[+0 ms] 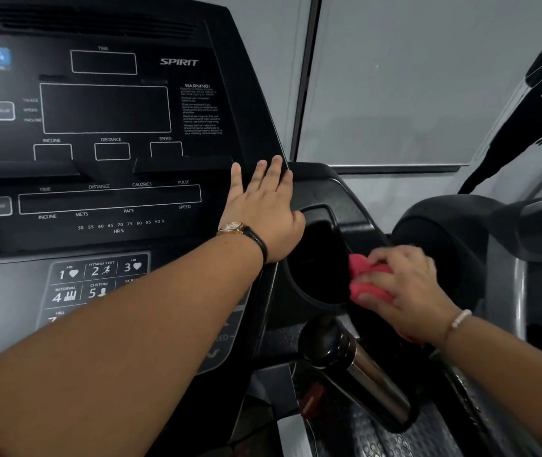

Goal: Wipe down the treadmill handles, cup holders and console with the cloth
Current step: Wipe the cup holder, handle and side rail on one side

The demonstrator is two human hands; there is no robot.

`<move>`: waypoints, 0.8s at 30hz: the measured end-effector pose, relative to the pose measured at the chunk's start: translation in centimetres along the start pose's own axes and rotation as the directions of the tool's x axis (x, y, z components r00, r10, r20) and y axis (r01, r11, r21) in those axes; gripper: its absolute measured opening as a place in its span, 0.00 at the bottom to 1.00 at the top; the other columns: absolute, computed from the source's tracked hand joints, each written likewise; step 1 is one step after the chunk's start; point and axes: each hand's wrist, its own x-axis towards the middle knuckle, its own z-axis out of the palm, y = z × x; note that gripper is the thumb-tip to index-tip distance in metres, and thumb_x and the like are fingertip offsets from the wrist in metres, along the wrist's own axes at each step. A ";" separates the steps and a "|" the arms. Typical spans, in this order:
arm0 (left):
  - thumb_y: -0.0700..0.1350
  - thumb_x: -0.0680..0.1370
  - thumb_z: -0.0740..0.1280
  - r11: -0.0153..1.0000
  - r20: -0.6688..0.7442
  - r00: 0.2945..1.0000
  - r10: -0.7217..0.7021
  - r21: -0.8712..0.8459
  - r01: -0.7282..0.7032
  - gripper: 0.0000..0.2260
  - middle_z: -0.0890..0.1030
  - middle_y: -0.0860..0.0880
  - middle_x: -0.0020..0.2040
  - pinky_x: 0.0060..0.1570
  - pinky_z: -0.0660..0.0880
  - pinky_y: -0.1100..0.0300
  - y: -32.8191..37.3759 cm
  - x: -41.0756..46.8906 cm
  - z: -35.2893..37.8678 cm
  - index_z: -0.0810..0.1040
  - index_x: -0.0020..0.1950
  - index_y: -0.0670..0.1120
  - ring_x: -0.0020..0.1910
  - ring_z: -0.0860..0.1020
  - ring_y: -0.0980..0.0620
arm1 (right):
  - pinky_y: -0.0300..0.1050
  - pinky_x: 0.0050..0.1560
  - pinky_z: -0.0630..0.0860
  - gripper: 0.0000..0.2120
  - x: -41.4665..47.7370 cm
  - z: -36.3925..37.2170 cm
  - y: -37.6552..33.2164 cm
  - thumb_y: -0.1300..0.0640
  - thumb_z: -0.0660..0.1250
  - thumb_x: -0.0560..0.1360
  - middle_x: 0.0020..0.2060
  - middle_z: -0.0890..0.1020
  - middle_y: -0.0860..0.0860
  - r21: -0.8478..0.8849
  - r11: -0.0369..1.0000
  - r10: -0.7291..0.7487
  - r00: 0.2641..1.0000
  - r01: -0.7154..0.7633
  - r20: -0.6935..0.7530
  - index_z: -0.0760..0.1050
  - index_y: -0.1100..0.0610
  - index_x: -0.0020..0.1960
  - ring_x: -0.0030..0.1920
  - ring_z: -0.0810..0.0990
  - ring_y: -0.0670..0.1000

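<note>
The left hand point(264, 209) lies flat on the right edge of the console point(104, 127), fingers straight and spread toward 12 o'clock, its grip open and holding nothing; a watch point(235, 228) sits on the wrist. The right hand point(404, 288) reaches in from 4 o'clock, fingers curled, its grip closed on the pink cloth point(366, 280), pressing it on the right rim of the cup holder point(319, 258). A handle point(355, 364) juts out at 6 o'clock of it.

Black treadmill console point(151, 120) — flat left hand point(263, 209) on its right edge, pink cloth point(366, 282) at cup holder point(320, 262).
</note>
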 end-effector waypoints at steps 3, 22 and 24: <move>0.52 0.78 0.50 1.000 0.003 1.000 0.000 -0.007 0.000 0.29 0.43 0.48 0.78 0.70 0.32 0.44 0.0 0.0 -0.1 0.48 0.77 0.47 0.76 0.42 0.50 | 0.47 0.57 0.69 0.16 1.7 -2.5 -2.4 0.37 0.60 0.71 0.47 0.76 0.38 0.375 0.896 0.234 0.971 -0.236 0.051 0.81 0.45 0.47 0.51 0.70 0.46; 0.52 0.77 0.50 1.000 0.005 1.000 -0.005 0.010 0.005 0.29 0.43 0.48 0.78 0.71 0.33 0.44 0.1 0.0 -0.1 0.48 0.77 0.47 0.76 0.42 0.50 | 0.40 0.62 0.69 0.13 -2.5 -1.7 -1.9 0.59 0.58 0.64 0.52 0.76 0.52 0.141 0.975 -0.160 0.984 0.170 -0.077 0.79 0.57 0.43 0.56 0.76 0.51; 0.52 0.78 0.50 1.000 0.003 1.000 -0.006 0.008 0.006 0.29 0.43 0.48 0.78 0.70 0.33 0.44 0.1 0.0 -0.1 0.48 0.77 0.47 0.76 0.42 0.50 | 0.49 0.62 0.70 0.15 -3.9 -1.0 -1.7 0.54 0.65 0.63 0.55 0.76 0.52 0.094 0.961 -0.261 0.965 0.259 0.003 0.79 0.58 0.47 0.58 0.75 0.52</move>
